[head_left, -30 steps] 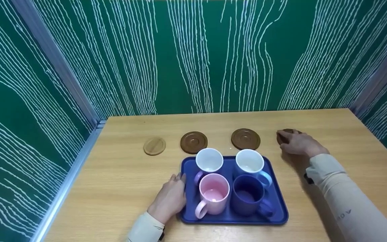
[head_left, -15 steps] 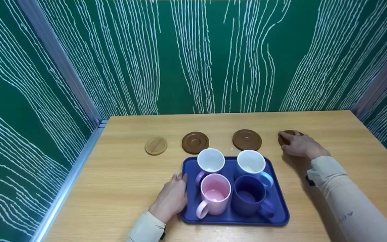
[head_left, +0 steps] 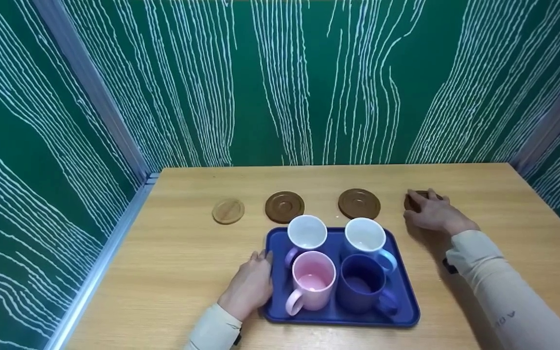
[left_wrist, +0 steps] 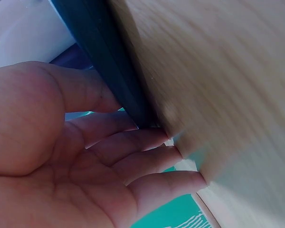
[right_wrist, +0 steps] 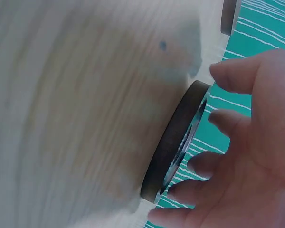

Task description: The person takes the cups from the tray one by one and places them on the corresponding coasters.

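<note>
My right hand [head_left: 435, 214] hovers with spread fingers over the rightmost dark brown round coaster [right_wrist: 173, 142]. In the right wrist view the coaster lies flat on the table, with gaps between it and the fingertips. At the left side of a dark blue tray [head_left: 406, 299] is my left hand [head_left: 248, 287]; its thumb touches the tray's edge while the extended fingers reach down to the table. Two mugs with white insides stand at the tray's back, one purple-handled [head_left: 307, 232], one light-blue-handled [head_left: 365, 235]. In front are a pink mug [head_left: 314, 287] and a dark blue mug [head_left: 360, 294].
A light wooden coaster [head_left: 228, 211] and two dark brown ones, left [head_left: 285, 207] and right [head_left: 359, 204], form a row behind the tray. Green walls [head_left: 255, 121] with white lines rise at the table's back and sides.
My right hand's fingers have spread and lifted a little off the rightmost coaster. Tray, mugs and left hand hold their places while the head view shifts slightly.
</note>
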